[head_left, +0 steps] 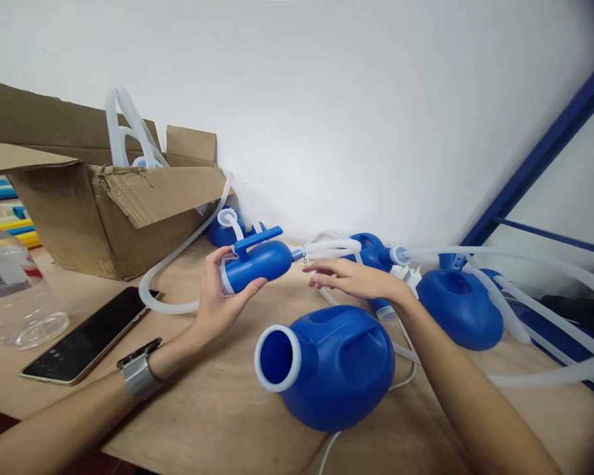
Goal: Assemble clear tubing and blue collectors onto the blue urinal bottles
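Observation:
My left hand is wrapped round the white-rimmed end of a blue funnel-like part, which has a blue handle on top and a tip pointing right. Just right of that tip, my right hand hovers with its fingers stretched out, close to a clear hose. It holds nothing that I can see. Below, on the wooden table, a large blue bottle lies with its white-rimmed mouth facing left. No lid covers the mouth.
At the left are an open cardboard box with clear tubes, a black phone and a clear plastic bottle. More blue bottles stand at the right, one among looping hoses. A white cable runs under the large bottle.

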Tool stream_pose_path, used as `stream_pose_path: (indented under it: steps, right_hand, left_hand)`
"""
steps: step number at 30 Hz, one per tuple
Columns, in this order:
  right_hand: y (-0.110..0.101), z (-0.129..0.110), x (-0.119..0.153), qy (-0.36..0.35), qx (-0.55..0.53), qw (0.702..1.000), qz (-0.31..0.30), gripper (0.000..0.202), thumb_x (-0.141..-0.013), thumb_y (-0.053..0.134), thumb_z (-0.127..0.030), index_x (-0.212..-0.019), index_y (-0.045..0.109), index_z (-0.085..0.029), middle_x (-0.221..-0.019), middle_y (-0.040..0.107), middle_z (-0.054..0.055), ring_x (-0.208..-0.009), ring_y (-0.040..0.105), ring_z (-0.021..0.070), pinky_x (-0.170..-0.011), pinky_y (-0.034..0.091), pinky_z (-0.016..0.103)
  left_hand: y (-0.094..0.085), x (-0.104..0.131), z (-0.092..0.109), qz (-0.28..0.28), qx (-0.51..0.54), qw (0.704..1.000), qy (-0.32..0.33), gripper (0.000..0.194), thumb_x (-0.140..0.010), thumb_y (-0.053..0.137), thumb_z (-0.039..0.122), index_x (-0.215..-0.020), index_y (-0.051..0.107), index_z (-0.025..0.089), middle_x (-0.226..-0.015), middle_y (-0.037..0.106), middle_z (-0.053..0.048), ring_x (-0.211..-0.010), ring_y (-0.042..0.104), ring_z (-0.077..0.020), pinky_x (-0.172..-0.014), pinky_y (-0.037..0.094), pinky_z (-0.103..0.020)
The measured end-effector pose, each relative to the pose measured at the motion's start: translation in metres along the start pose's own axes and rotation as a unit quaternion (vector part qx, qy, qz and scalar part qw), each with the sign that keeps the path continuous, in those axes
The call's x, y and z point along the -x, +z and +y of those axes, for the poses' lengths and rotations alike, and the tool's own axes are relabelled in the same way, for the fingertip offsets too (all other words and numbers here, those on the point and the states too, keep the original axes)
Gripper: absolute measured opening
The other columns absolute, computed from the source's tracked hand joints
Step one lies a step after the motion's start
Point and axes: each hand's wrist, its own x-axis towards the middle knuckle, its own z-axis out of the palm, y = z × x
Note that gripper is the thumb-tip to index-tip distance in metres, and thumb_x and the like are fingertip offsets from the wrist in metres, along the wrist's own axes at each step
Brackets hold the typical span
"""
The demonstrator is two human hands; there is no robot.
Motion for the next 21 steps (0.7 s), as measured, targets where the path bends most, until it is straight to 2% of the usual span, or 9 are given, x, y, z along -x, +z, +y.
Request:
stream_pose_path:
  steps: [2,5,9,17,21]
  right_hand:
    - [0.008,0.015,-0.009,-0.018,-0.109,0.994,0.023,0.053,-0.106,0.042,-0.055,-0.136,0.058,-0.015,-0.135,0.064,0.017,-0.115,0.067,0.0224,-0.093,0.054,0.036]
    - [0.02,0.031,-0.022,-0.062,-0.22,0.973,0.037,0.05,-0.104,0.048,-0.056,-0.127,0.062,-0.014,-0.137,0.062,0.018,-0.115,0.068,0.0227,-0.091,0.056,0.036]
    - [0.029,0.035,-0.03,-0.071,-0.267,0.959,0.06,0.048,-0.098,0.061,-0.055,-0.119,0.067,-0.013,-0.126,0.067,0.016,-0.103,0.07,0.0202,-0.086,0.056,0.033]
    - [0.036,0.038,-0.035,-0.061,-0.331,0.941,0.042,0.048,-0.097,0.062,-0.057,-0.114,0.069,-0.012,-0.114,0.07,0.015,-0.095,0.071,0.0197,-0.082,0.056,0.032]
    - [0.041,0.043,-0.04,-0.054,-0.322,0.943,0.067,0.043,-0.095,0.061,-0.056,-0.094,0.066,-0.014,-0.089,0.07,0.009,-0.075,0.068,0.017,-0.07,0.055,0.03]
  left_hand:
    - [0.001,0.002,-0.001,-0.014,0.001,1.0,0.003,0.067,-0.083,0.078,0.054,-0.134,0.044,0.027,-0.125,0.058,-0.007,-0.11,0.064,-0.0216,-0.093,0.057,-0.038]
    - [0.002,0.004,-0.002,-0.028,-0.002,1.0,0.002,0.066,-0.084,0.078,0.052,-0.134,0.044,0.027,-0.126,0.059,-0.007,-0.113,0.064,-0.0227,-0.097,0.056,-0.04]
    - [0.003,0.004,-0.005,-0.031,-0.007,0.999,0.015,0.065,-0.084,0.078,0.051,-0.134,0.044,0.026,-0.126,0.059,-0.008,-0.112,0.064,-0.0225,-0.096,0.057,-0.039]
    - [0.003,0.005,-0.009,-0.032,-0.016,0.999,0.014,0.067,-0.084,0.078,0.055,-0.134,0.045,0.026,-0.125,0.06,-0.007,-0.11,0.064,-0.0214,-0.094,0.056,-0.036]
    - [0.002,0.006,-0.01,-0.039,-0.015,0.999,0.012,0.066,-0.084,0.078,0.054,-0.135,0.045,0.027,-0.126,0.059,-0.006,-0.113,0.064,-0.0209,-0.097,0.055,-0.036]
